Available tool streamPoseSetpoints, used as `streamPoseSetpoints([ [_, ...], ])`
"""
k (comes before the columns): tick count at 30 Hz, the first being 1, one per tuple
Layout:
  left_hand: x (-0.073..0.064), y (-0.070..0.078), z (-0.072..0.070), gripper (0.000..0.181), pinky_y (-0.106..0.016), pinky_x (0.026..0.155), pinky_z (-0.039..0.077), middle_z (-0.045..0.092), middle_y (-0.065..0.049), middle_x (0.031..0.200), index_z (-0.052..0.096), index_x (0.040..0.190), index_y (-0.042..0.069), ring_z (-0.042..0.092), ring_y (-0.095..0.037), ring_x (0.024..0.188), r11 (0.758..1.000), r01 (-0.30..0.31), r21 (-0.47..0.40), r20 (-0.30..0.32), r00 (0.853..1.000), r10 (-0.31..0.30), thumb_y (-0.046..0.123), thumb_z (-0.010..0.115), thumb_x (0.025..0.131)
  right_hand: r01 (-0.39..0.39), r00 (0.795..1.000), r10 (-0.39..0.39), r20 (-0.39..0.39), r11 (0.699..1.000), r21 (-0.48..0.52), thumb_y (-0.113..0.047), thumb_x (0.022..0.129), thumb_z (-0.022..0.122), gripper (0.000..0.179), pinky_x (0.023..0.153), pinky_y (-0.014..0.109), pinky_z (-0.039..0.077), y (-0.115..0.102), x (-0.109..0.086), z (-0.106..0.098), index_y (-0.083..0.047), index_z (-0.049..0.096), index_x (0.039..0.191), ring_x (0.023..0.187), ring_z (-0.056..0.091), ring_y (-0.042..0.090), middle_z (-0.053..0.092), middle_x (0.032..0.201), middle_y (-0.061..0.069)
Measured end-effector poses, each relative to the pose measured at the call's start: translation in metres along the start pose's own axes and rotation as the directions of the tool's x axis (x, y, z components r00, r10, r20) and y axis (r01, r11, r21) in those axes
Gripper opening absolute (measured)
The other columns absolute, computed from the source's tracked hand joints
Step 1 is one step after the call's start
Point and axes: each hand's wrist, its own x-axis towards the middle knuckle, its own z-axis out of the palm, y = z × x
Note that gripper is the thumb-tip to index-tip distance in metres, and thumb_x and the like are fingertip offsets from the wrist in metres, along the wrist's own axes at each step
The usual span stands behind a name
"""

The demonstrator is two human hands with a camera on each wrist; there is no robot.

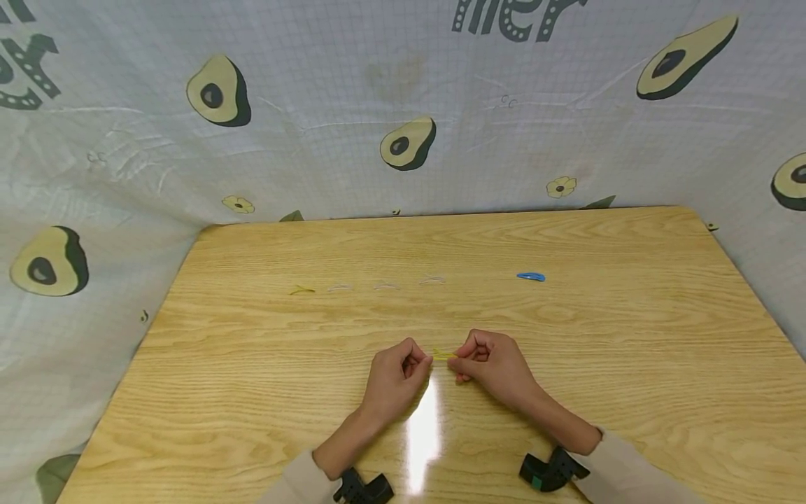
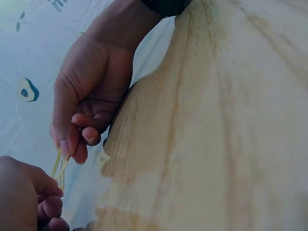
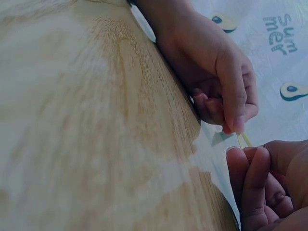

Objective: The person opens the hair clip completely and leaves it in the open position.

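Note:
A thin yellow rubber band [image 1: 443, 355] is stretched between both hands over the near middle of the table. My left hand [image 1: 393, 378] pinches its left end between thumb and forefinger. At the other end, my right hand [image 1: 494, 367] pinches it the same way. The left wrist view shows the strands of the rubber band [image 2: 61, 166] crossing in the gap between the fingertips. Seen from the right wrist, two strands of the band [image 3: 244, 139] span a short gap, their ends hidden by the fingers.
Across the wooden table [image 1: 220, 392], beyond the hands, lie a twisted yellow band [image 1: 302, 290] and pale crossed bands [image 1: 341, 287], [image 1: 386, 285], [image 1: 432, 279] in a row. A blue hair clip [image 1: 532, 276] lies farther right. A printed sheet [image 1: 315, 154] hangs behind.

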Motion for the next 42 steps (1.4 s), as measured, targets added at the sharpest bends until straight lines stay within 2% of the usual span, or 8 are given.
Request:
streamPoseSetpoints([
  [14,0.0,-0.004,0.001,0.011,-0.019,0.043,0.036,0.052,0.007,0.06,0.064,0.08,0.007,0.039,-0.003,0.049,0.999,-0.051,-0.004,-0.023,0.998,0.051,0.001,0.067,0.088,0.031,1.0,-0.031,0.001,0.999,0.038,-0.009,0.085,0.072,0.013,0.061,0.035,0.055,0.001,0.001,-0.001,0.0,0.063,0.085,0.066,0.067,0.027,0.069,0.079,0.013],
  [21,0.003,-0.001,-0.001,0.008,-0.02,0.045,0.035,0.051,0.009,0.062,0.065,0.083,0.007,0.038,-0.003,0.051,1.0,-0.012,-0.011,-0.002,1.0,0.012,0.002,0.067,0.089,0.031,0.999,-0.031,-0.014,0.999,0.018,-0.01,0.084,0.074,0.014,0.061,0.036,0.055,-0.001,0.001,-0.001,0.0,0.064,0.084,0.066,0.067,0.027,0.068,0.079,0.013],
  [28,0.004,0.002,-0.003,0.007,-0.02,0.048,0.034,0.059,0.002,0.067,0.066,0.086,0.008,0.04,-0.006,0.052,0.997,0.033,-0.07,0.006,0.999,-0.033,0.001,0.067,0.088,0.028,0.999,-0.027,-0.023,1.0,0.007,-0.01,0.084,0.074,0.015,0.062,0.036,0.055,-0.004,-0.001,-0.002,0.001,0.063,0.084,0.067,0.067,0.027,0.069,0.079,0.014],
  [32,0.007,0.003,-0.002,0.003,-0.021,0.048,0.035,0.06,-0.001,0.069,0.066,0.088,0.002,0.04,-0.009,0.053,0.996,0.012,-0.083,-0.011,1.0,-0.013,0.0,0.068,0.087,0.032,0.999,-0.031,-0.032,0.999,0.018,-0.007,0.085,0.073,0.014,0.062,0.036,0.056,-0.006,-0.001,-0.004,0.002,0.063,0.084,0.068,0.067,0.028,0.068,0.081,0.015],
  [35,0.01,0.005,-0.001,0.005,-0.021,0.049,0.035,0.059,0.001,0.069,0.065,0.089,0.0,0.04,-0.008,0.054,0.998,-0.003,-0.068,-0.012,1.0,0.003,0.004,0.068,0.088,0.039,0.998,-0.038,-0.047,0.999,0.018,-0.006,0.085,0.073,0.013,0.063,0.036,0.056,-0.009,-0.001,-0.006,0.002,0.062,0.084,0.069,0.068,0.028,0.068,0.083,0.015],
  [42,0.019,0.011,0.003,0.008,-0.021,0.051,0.037,0.056,0.004,0.069,0.065,0.089,0.002,0.042,-0.007,0.056,0.998,-0.046,-0.037,-0.014,0.999,0.045,0.009,0.065,0.092,0.02,0.997,-0.018,-0.072,0.999,0.031,-0.004,0.085,0.071,0.013,0.066,0.036,0.056,-0.012,0.002,-0.015,0.004,0.061,0.088,0.074,0.068,0.029,0.069,0.088,0.017],
])
